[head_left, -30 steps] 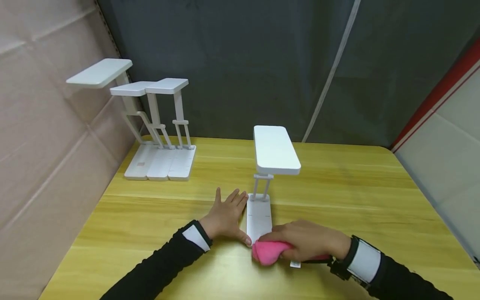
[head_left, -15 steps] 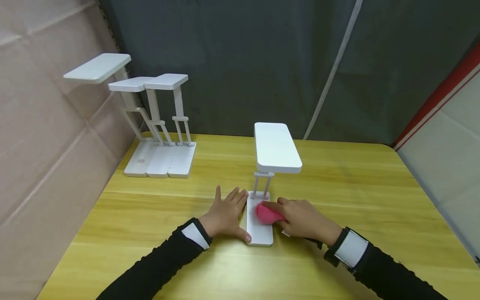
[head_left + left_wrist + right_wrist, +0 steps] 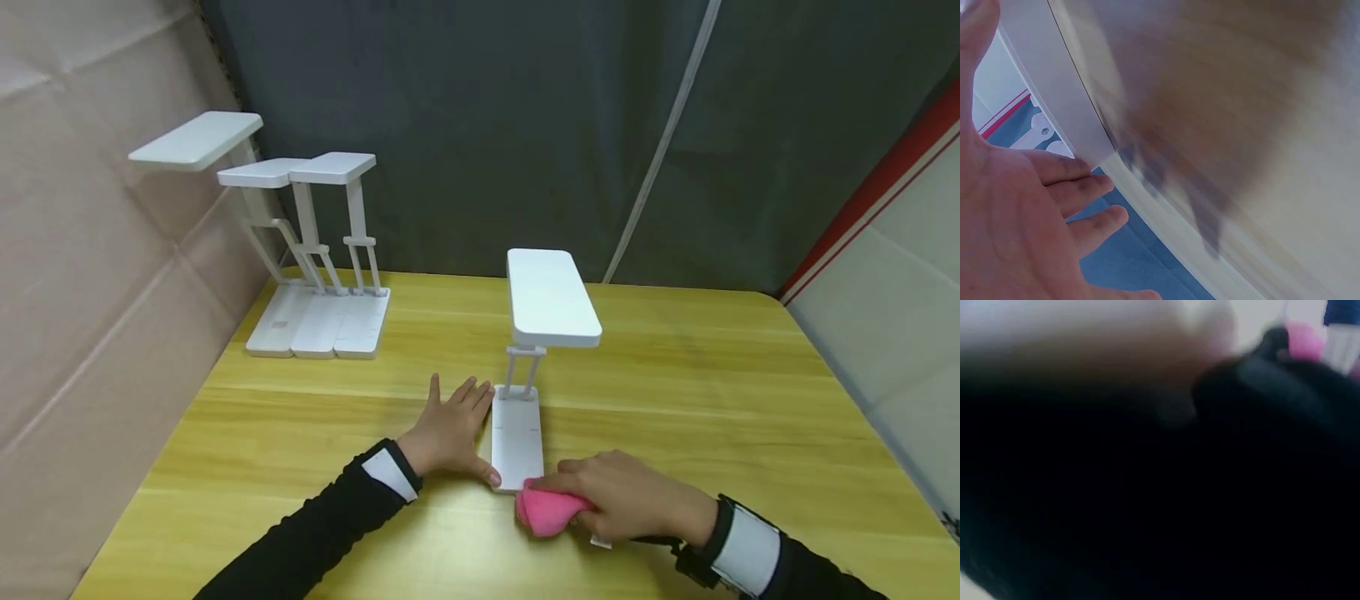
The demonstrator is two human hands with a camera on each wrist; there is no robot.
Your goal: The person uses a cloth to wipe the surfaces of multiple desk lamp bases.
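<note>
A white folding desk lamp [image 3: 555,300] stands in the middle of the table, its flat base [image 3: 517,437] toward me and its panel head raised. My left hand [image 3: 450,429] has its fingers spread along the base's left side, thumb at the near left corner. In the left wrist view the fingertips of this hand [image 3: 1016,212] lie against the base's side edge. My right hand [image 3: 626,496] grips a bunched pink cloth [image 3: 551,508] at the near right corner of the base. A small white tag hangs from the cloth. The right wrist view is mostly dark and blurred.
Three similar white lamps [image 3: 318,321] stand side by side at the back left of the wooden table [image 3: 697,400]. A dark grey curtain [image 3: 450,133] hangs behind the table. Pale fabric walls [image 3: 97,275] rise on the left and right.
My right hand moved the cloth from the near end of the lamp base up onto its middle, then back toward me to the near right corner. The left hand stayed in place.
</note>
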